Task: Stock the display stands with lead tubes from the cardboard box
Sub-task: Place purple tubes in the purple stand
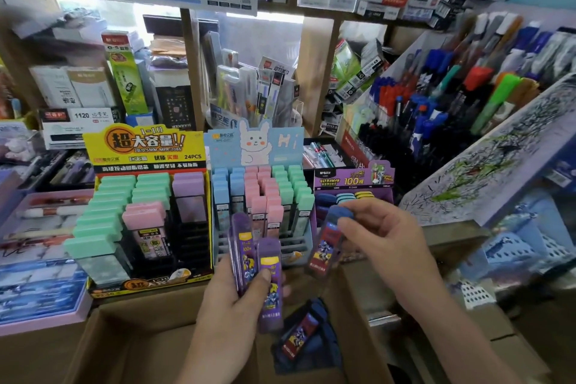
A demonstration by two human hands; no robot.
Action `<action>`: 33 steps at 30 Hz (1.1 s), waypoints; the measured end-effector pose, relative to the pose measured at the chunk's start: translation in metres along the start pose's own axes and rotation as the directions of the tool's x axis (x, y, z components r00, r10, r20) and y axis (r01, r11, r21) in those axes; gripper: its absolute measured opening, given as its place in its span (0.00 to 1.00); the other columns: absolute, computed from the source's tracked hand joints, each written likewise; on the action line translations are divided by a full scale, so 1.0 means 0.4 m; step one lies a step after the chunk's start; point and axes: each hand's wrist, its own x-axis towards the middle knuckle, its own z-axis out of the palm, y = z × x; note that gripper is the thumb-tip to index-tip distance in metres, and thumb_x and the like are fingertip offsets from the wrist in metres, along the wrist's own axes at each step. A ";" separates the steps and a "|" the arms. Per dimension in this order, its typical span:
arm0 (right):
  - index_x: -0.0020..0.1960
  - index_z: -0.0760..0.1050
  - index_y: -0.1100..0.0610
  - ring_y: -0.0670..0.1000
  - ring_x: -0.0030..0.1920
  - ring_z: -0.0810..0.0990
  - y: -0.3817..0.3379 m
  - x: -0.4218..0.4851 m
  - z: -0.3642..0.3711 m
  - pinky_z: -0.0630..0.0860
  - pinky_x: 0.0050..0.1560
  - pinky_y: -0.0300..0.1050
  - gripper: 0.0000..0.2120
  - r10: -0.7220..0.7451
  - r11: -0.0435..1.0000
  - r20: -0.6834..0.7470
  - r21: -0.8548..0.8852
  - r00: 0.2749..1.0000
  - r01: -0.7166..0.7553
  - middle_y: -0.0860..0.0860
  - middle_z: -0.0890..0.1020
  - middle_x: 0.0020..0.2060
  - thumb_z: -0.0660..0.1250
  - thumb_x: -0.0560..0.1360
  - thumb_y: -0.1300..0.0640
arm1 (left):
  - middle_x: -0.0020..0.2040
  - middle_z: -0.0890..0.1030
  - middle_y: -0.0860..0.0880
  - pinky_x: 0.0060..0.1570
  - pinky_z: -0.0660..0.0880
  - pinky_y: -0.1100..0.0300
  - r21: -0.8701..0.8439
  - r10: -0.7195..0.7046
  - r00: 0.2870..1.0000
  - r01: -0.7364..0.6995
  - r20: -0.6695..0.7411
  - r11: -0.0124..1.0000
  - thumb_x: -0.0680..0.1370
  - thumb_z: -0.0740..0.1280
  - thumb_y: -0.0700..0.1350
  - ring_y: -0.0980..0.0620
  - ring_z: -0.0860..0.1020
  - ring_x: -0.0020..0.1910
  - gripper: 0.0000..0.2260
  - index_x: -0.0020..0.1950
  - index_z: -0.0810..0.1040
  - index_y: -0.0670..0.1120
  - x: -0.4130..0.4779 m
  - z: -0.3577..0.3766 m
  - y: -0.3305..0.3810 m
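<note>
Left hand [227, 299] grips a fanned bunch of purple tubes [258, 262], thumb pressed on the front one. Right hand [383, 243] pinches one blue-capped tube [327, 243] by its cap, hanging tilted just in front of the purple stand [352, 181]. Box [140, 312] open below both hands; loose tubes [304, 333] inside, under the right hand.

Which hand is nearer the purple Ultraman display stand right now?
Right. The right hand, pinching a blue-capped tube, is just in front of the purple stand. The left hand, gripping purple tubes, sits lower and to the left, before the bunny stand.
</note>
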 end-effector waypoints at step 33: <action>0.51 0.86 0.54 0.47 0.45 0.79 -0.011 0.161 -0.010 0.80 0.51 0.47 0.08 -0.346 0.560 0.165 -0.753 0.924 0.344 0.44 0.81 0.42 0.79 0.72 0.60 | 0.44 0.87 0.43 0.39 0.83 0.58 -0.074 -0.093 0.995 0.095 0.028 0.993 0.80 0.67 0.35 0.43 0.87 0.43 0.13 0.60 0.78 0.49 -0.008 0.002 -0.007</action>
